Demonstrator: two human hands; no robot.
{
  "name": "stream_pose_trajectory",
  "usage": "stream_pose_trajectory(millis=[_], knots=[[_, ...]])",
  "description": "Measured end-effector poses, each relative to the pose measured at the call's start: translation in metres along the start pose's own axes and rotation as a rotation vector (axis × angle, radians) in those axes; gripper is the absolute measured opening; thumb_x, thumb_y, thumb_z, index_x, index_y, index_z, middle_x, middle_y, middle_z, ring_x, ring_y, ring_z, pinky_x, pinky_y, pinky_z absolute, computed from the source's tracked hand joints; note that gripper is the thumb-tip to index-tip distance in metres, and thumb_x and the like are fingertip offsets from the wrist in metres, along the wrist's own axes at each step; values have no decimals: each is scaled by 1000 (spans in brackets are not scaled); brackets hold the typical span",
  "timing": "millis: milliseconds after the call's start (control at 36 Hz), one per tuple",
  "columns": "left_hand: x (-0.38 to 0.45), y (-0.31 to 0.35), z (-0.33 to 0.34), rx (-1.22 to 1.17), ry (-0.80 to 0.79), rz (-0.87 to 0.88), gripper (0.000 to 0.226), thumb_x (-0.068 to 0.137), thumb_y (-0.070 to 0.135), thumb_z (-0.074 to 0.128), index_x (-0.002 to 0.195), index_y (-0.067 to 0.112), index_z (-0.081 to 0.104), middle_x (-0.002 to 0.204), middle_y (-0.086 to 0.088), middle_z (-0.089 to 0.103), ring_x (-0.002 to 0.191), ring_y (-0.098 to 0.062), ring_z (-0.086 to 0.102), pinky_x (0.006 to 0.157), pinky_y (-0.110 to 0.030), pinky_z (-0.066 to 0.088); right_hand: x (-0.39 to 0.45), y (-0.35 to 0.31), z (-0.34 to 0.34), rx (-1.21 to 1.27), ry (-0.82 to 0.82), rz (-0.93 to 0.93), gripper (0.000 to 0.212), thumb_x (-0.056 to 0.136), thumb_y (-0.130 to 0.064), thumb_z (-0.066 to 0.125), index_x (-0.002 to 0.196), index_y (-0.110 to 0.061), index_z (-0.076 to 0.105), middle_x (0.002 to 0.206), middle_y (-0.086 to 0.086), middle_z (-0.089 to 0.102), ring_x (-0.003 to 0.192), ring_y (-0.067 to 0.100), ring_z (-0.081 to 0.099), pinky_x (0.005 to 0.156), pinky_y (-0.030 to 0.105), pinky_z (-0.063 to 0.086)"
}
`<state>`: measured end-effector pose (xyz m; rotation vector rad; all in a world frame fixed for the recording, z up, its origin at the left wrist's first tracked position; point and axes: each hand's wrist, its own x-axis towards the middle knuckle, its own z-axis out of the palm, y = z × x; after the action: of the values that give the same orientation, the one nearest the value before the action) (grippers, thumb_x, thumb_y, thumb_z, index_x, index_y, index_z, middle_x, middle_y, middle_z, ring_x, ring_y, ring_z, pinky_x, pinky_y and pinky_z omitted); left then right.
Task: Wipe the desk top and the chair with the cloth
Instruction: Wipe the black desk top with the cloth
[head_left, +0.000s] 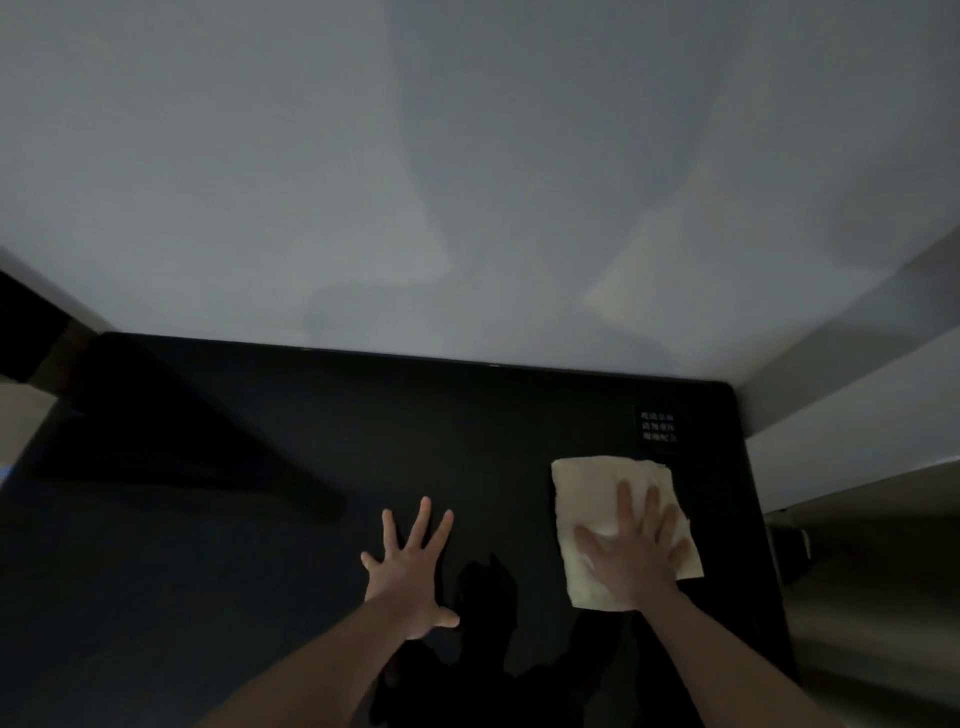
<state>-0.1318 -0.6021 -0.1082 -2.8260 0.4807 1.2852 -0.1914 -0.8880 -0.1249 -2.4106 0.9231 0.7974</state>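
Observation:
A black desk top (291, 457) fills the lower half of the view, set against a pale wall. A cream folded cloth (587, 493) lies flat near the desk's right end. My right hand (636, 556) presses flat on the cloth's near half with fingers spread, not gripping it. My left hand (413, 571) rests palm down on the bare desk to the left of the cloth, fingers wide apart, holding nothing. No chair is in view.
A small black label with white print (658, 427) sits on the desk beyond the cloth, near the back right corner. A pale wall ledge (852, 415) runs along the desk's right edge. Dark shadow bands cross the desk's left part.

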Motion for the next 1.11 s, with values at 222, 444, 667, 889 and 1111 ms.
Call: stream_pose_trajectory(millis=[222,444,667,889,1111], knots=[[-10,-59,-17,-48,80,78,110,84,43,76,162,38,-2,169,10,-14,156,-28,-7,122,-50,25,9,10,-6,65,52,61,102,86,-81,41,153,-42,-24,160,-2,-36,150,33,-29,120,60,-10],[-31,-175,-10,-39,79,-120,113,82,50,75,163,33,-3,169,1,-18,155,-37,-6,125,-44,21,6,-14,4,138,86,133,98,89,-76,44,155,-40,-19,160,1,-35,149,36,-28,119,63,-10],[-35,-265,-17,-117,98,-177,121,77,53,80,162,33,-3,169,-1,-17,155,-39,-1,125,-42,19,-17,-87,38,181,56,198,102,86,-81,42,154,-40,-23,159,8,-35,148,41,-27,118,66,-8],[-17,-375,-60,-213,130,-176,118,79,47,81,163,31,1,170,-2,-14,155,-41,-3,125,-49,20,-43,-186,98,217,47,203,103,88,-81,38,151,-39,-31,153,7,-47,145,41,-34,119,69,2],[-21,-467,-64,-129,90,-91,133,73,53,85,158,39,-17,163,14,-30,155,-38,-12,120,-60,25,-85,-314,159,227,34,168,103,89,-80,37,152,-35,-32,154,14,-46,145,44,-33,116,70,-10]])
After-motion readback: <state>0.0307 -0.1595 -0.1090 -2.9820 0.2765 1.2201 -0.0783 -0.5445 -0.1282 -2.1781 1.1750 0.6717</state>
